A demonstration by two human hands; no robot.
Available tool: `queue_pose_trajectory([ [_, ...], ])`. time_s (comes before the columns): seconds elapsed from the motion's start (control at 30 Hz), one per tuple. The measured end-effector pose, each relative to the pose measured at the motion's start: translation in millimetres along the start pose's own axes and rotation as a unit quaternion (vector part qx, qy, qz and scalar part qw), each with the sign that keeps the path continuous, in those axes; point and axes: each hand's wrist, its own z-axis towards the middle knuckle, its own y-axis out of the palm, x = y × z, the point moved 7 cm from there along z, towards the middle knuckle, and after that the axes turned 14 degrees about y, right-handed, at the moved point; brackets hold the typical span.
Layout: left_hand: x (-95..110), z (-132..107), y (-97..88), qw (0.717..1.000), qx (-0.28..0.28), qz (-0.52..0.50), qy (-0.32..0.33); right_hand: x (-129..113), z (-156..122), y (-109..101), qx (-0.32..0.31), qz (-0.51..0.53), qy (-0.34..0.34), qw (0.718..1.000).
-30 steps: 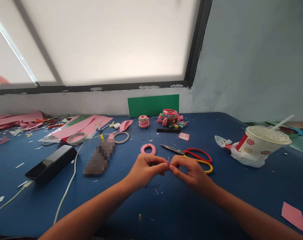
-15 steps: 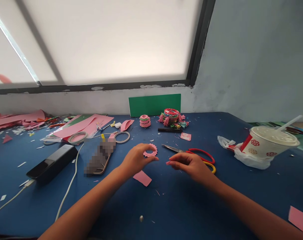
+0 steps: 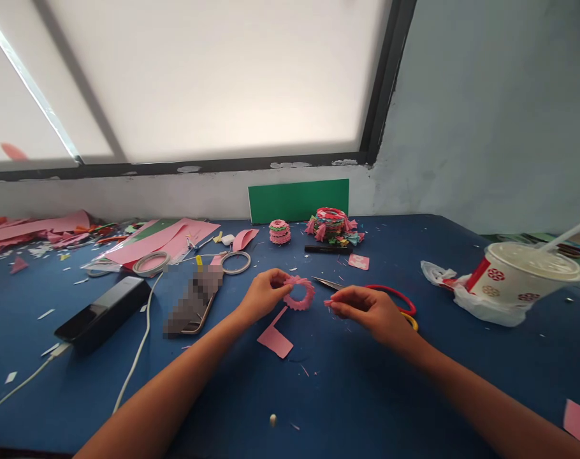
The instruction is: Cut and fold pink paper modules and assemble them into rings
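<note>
Between the thumb and fingers of my left hand (image 3: pixel 265 294) is the edge of a pink paper ring (image 3: pixel 305 294) with a notched outer rim, raised off the table. My right hand (image 3: pixel 372 311) pinches a small pink piece of paper (image 3: pixel 329 303), a short way right of the ring and apart from it. Below the ring lies a pink paper scrap (image 3: pixel 276 342) with a thin strip reaching up from it. Scissors (image 3: pixel 390 292) with red and yellow handles rest behind my right hand, which partly hides them.
Behind stand a small stack of notched rings (image 3: pixel 279 232), a larger tasselled stack (image 3: pixel 331 223), a black pen (image 3: pixel 326 249) and a green board (image 3: pixel 299 201). To the left are a phone (image 3: pixel 194 299), a black device (image 3: pixel 103 312) and tape rolls (image 3: pixel 236 262). A lidded cup (image 3: pixel 524 280) stands right.
My left hand has closed on the pink ring and lifted it from the table. My right hand still pinches the small pink piece. A thin strip now shows beside the scrap.
</note>
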Motion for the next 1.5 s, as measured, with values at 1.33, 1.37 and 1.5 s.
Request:
queue_pose_trajectory([
  [1.33, 89, -29, -5.2, 0.982, -0.006, -0.179, 0.057, -43, -35, -7, 0.052, -0.109, -0.124, 0.985],
  [1.37, 89, -29, -4.9, 0.982, -0.005, -0.181, 0.054, -44, -35, -7, 0.051, -0.12, -0.129, 0.983],
  [1.5, 87, -30, -0.9, 0.979, -0.005, -0.199, 0.032, -48, -37, -4, 0.054, -0.147, -0.126, 0.98],
])
